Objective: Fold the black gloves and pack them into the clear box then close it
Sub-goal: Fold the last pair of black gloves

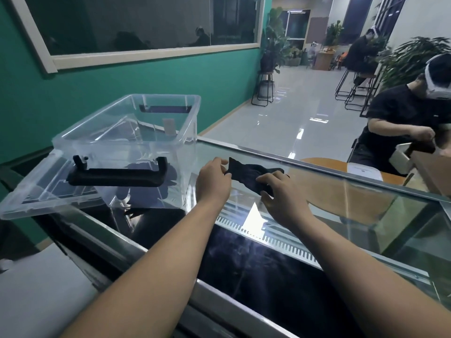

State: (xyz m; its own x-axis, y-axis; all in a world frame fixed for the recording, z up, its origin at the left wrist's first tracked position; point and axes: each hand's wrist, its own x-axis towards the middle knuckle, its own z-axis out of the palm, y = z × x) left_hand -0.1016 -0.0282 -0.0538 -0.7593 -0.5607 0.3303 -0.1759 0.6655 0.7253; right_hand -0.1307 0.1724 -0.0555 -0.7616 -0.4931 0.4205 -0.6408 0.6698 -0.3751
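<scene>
A teal wall (170,76) carries a framed dark window (136,23). The glossy pale floor (292,113) reflects light near potted plants (273,45)

Gloves (249,175): plain black. Box (127,132): clear, colourless. Lid (29,193): clear as well. Handle (114,178): black. Wall (170,79): teal green. Window frame (156,53): cream. Counter edging (341,172): silver. Floor (292,113): pale grey, glossy.

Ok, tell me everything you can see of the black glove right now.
The black glove is soft, dark fabric, bunched into a crumpled strip over the glass counter, just right of the clear box. The left hand pinches its left end; the right hand grips its near right part. Whether it is one glove or two I cannot tell.
</scene>
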